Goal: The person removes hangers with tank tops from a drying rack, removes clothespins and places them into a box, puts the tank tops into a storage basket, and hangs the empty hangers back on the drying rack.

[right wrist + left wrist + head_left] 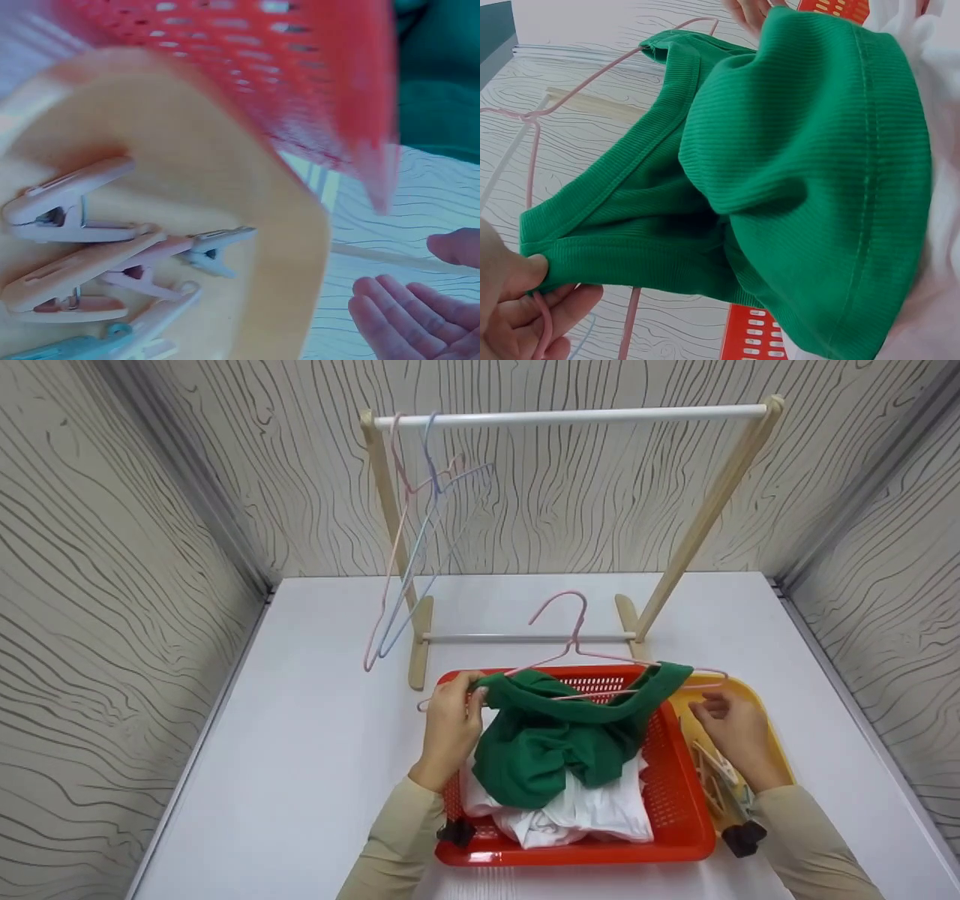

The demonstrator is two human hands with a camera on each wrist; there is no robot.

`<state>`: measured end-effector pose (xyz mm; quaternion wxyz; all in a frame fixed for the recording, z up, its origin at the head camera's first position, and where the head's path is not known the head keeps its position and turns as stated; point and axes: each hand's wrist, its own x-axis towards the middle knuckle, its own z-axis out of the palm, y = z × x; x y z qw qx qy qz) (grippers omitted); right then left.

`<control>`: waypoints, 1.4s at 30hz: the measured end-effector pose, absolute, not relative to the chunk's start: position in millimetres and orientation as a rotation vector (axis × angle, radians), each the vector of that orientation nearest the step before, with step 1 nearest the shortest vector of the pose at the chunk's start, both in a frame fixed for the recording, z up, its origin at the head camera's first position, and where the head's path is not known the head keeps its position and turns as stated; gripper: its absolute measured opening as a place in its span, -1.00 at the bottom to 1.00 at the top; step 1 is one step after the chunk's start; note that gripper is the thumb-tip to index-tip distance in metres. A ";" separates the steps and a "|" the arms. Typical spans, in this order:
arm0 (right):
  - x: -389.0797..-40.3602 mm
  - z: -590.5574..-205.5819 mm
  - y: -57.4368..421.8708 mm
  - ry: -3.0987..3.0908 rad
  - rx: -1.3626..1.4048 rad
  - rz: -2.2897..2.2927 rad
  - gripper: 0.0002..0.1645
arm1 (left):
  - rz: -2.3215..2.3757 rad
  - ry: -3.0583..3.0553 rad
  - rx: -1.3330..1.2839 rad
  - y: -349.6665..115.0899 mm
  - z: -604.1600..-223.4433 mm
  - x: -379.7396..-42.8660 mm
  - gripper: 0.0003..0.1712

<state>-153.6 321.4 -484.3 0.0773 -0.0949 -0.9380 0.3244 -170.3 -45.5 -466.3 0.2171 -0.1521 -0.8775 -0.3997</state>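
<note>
A ribbed green tank top (559,735) hangs by its straps on a pink hanger (574,641), over the red basket. My left hand (452,724) pinches one strap together with the hanger's left arm; in the left wrist view, thumb and fingers (574,307) close on the cloth and the pink wire. The other strap sits on the hanger's right arm, a little short of its end. My right hand (733,729) is just below that right end, over the yellow basin (757,701). Its fingers are relaxed and hold nothing, as the right wrist view shows.
White clothes (592,814) lie in the red basket (694,825). Several clothespins (82,270) are in the yellow basin beside it. Behind stands a wooden rack with a white rail (577,416); a pink hanger (391,562) and a blue hanger (420,547) hang at its left end.
</note>
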 end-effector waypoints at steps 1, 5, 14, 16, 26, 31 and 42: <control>-152.1 -482.6 320.1 -2.786 -0.272 0.957 -0.59 | -1.113 -2.436 -0.415 -45.7 -466.3 -170.3 -0.87; -146.5 -474.3 315.9 -2.719 -0.276 0.971 -0.52 | -1.120 -2.444 -0.407 -46.5 -466.6 -169.9 -0.86; -138.8 -452.8 309.4 -2.643 -0.254 0.915 -0.42 | -1.097 -2.433 -0.403 -47.3 -466.3 -169.6 -0.87; -137.1 -448.5 307.9 -2.639 -0.257 0.908 -0.41 | -1.091 -2.431 -0.404 -47.4 -466.3 -169.7 -0.87; -129.8 -435.1 298.1 -2.568 -0.126 0.841 -0.45 | -1.086 -2.425 -0.417 -48.0 -465.4 -169.2 -0.87; -134.8 -434.1 292.8 -2.433 0.095 0.790 -0.52 | -1.070 -2.414 -0.420 -48.0 -465.4 -169.5 -0.87; -140.1 -431.1 282.0 -2.460 0.305 0.769 -0.59 | -1.113 -2.438 -0.437 -48.2 -461.8 -167.2 -0.86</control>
